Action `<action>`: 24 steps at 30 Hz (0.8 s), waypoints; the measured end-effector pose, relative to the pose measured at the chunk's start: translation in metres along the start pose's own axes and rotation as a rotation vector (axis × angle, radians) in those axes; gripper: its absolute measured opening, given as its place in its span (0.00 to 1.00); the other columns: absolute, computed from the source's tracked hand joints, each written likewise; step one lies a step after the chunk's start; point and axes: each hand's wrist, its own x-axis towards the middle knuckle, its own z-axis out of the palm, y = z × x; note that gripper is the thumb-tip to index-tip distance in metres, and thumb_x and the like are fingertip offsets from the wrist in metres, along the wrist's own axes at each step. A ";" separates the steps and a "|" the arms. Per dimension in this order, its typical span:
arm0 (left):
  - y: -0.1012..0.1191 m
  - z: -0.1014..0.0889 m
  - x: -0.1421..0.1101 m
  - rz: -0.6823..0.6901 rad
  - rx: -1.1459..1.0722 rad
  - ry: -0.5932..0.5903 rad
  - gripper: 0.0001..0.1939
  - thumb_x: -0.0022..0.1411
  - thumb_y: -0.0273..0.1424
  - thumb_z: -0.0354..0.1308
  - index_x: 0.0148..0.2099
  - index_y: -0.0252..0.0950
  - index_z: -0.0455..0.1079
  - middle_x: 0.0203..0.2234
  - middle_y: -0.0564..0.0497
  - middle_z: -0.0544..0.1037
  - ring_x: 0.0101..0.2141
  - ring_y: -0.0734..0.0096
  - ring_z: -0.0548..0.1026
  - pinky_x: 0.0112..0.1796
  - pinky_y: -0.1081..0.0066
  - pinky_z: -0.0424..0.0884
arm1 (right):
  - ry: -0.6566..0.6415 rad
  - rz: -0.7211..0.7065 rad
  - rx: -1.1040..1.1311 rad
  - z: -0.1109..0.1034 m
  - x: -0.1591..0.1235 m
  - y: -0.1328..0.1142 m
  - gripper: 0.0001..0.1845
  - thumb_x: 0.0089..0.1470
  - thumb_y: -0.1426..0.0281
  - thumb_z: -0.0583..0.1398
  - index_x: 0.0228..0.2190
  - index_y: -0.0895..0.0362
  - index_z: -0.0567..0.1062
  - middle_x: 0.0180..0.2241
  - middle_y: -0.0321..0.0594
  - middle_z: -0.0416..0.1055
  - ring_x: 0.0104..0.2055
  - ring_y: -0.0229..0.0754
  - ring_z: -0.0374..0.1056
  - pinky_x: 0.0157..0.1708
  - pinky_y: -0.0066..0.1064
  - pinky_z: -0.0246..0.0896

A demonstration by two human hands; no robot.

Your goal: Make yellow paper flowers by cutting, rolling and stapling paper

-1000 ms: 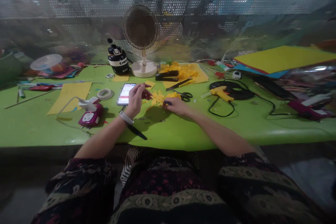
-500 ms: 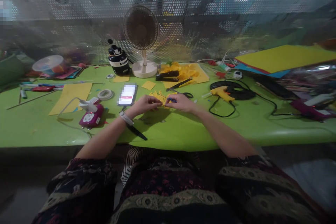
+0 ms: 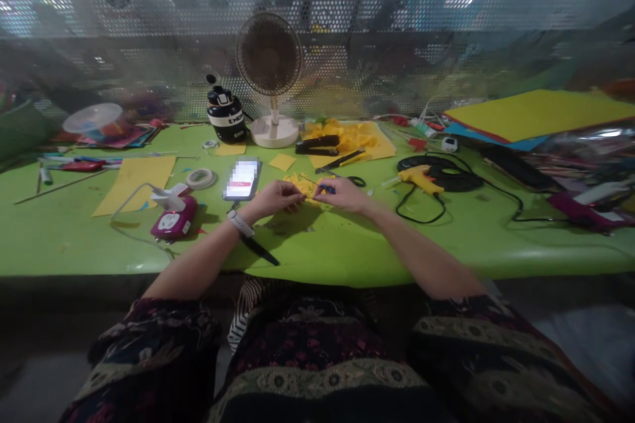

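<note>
My left hand [image 3: 279, 198], with a pale band at its wrist, is closed in a pinch at the near edge of frilly cut yellow paper [image 3: 299, 180]. Close beside it, my right hand [image 3: 346, 195] grips a thin tool [image 3: 326, 190] with a dark blue handle. The tool's slim shaft points up and left over the paper; its exact kind is too small to tell. My fingers partly cover the yellow paper. Behind my right hand lie black-handled scissors [image 3: 356, 181], and a phone [image 3: 241, 178] with a lit screen rests beyond my left hand.
A fan [image 3: 274, 132], a dark bottle [image 3: 227, 122] and a black stapler [image 3: 317, 145] stand toward the back. To the right lies a yellow glue gun [image 3: 421, 180] with a black cord. A tape roll [image 3: 200, 178] and a purple power adapter [image 3: 173, 219] sit left.
My left hand has come down and nearer from above the paper, its fingers now pinched at the paper's edge beside my right hand. My right hand keeps the tool and has shifted slightly right.
</note>
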 end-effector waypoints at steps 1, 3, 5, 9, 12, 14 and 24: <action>0.000 0.000 0.000 -0.013 -0.018 -0.011 0.14 0.53 0.40 0.70 0.31 0.32 0.76 0.25 0.44 0.81 0.23 0.70 0.79 0.22 0.74 0.74 | 0.009 -0.011 -0.005 0.000 0.000 0.001 0.12 0.51 0.62 0.63 0.31 0.59 0.77 0.24 0.34 0.65 0.27 0.36 0.57 0.30 0.29 0.49; 0.000 0.001 0.000 -0.040 -0.070 -0.017 0.15 0.53 0.40 0.70 0.32 0.32 0.77 0.27 0.43 0.82 0.24 0.70 0.80 0.23 0.74 0.75 | 0.051 -0.026 -0.015 0.001 0.000 0.002 0.12 0.52 0.61 0.62 0.30 0.59 0.76 0.25 0.35 0.66 0.28 0.37 0.57 0.30 0.29 0.49; 0.000 0.002 0.000 -0.051 -0.146 0.028 0.16 0.53 0.41 0.70 0.33 0.32 0.76 0.28 0.43 0.82 0.25 0.71 0.79 0.25 0.74 0.75 | 0.138 -0.038 -0.004 0.002 -0.001 0.001 0.16 0.53 0.57 0.62 0.31 0.58 0.75 0.26 0.36 0.67 0.28 0.37 0.57 0.30 0.30 0.50; 0.005 0.005 -0.002 -0.026 -0.308 0.205 0.19 0.51 0.42 0.71 0.33 0.31 0.74 0.30 0.45 0.82 0.26 0.73 0.79 0.26 0.75 0.74 | 0.289 -0.082 0.086 0.007 -0.004 -0.006 0.26 0.55 0.45 0.58 0.31 0.57 0.71 0.25 0.36 0.66 0.28 0.38 0.58 0.30 0.30 0.51; 0.010 0.008 -0.005 -0.003 -0.370 0.275 0.18 0.52 0.41 0.70 0.34 0.31 0.74 0.29 0.46 0.81 0.27 0.73 0.79 0.28 0.74 0.74 | 0.310 -0.109 0.113 0.012 -0.008 -0.011 0.29 0.57 0.42 0.53 0.30 0.56 0.69 0.26 0.36 0.66 0.28 0.39 0.60 0.30 0.30 0.52; 0.013 0.010 -0.006 0.015 -0.393 0.303 0.17 0.54 0.41 0.70 0.34 0.31 0.74 0.29 0.47 0.81 0.28 0.73 0.79 0.29 0.73 0.74 | 0.349 -0.108 0.105 0.014 -0.010 -0.014 0.28 0.58 0.43 0.53 0.33 0.56 0.70 0.24 0.35 0.65 0.26 0.39 0.60 0.29 0.31 0.51; 0.009 0.012 -0.006 0.047 -0.424 0.377 0.17 0.55 0.41 0.69 0.36 0.32 0.73 0.32 0.46 0.81 0.28 0.74 0.79 0.31 0.73 0.75 | 0.506 -0.143 0.148 0.013 -0.011 -0.007 0.27 0.64 0.47 0.48 0.42 0.57 0.71 0.23 0.35 0.64 0.24 0.39 0.58 0.28 0.32 0.53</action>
